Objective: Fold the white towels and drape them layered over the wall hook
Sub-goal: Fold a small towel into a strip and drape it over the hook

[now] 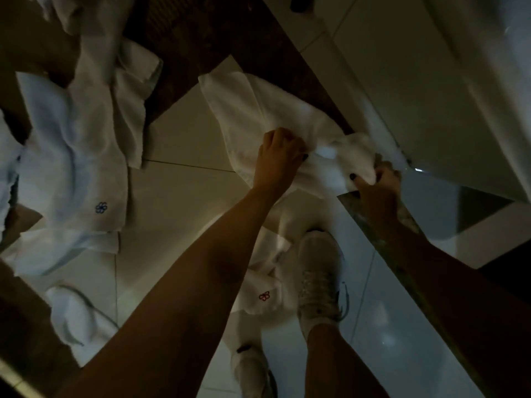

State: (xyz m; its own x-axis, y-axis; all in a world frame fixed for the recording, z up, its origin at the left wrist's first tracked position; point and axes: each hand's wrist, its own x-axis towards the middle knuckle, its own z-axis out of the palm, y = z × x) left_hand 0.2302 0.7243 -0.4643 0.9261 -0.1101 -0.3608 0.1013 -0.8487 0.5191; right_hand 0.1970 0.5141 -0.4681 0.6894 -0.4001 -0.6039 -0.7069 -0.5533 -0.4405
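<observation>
Lighting poor; detail ltd. Left hand (pixel 280 156) has fingers curled, gripping a bunched fold of the white towel (pixel 258 110) from above. Right hand (pixel 376 182) pinches the same towel's crumpled end, thumb on top and fingers tucked under the cloth, close against the edge of the white wall panel (pixel 431 96). The towel spans between both hands over the tiled floor (pixel 178 196). Its far part spreads up-left toward a dark brown surface (pixel 201 38) — whether it hangs free or rests there, cannot tell. Towel w/ blue flower emblem (pixel 71 156) lies rumpled at left, well apart. Towel w/ red flower emblem (pixel 264 285) (partly hidden by the left forearm) lies on the floor, just beside a white shoe (pixel 319 271).
</observation>
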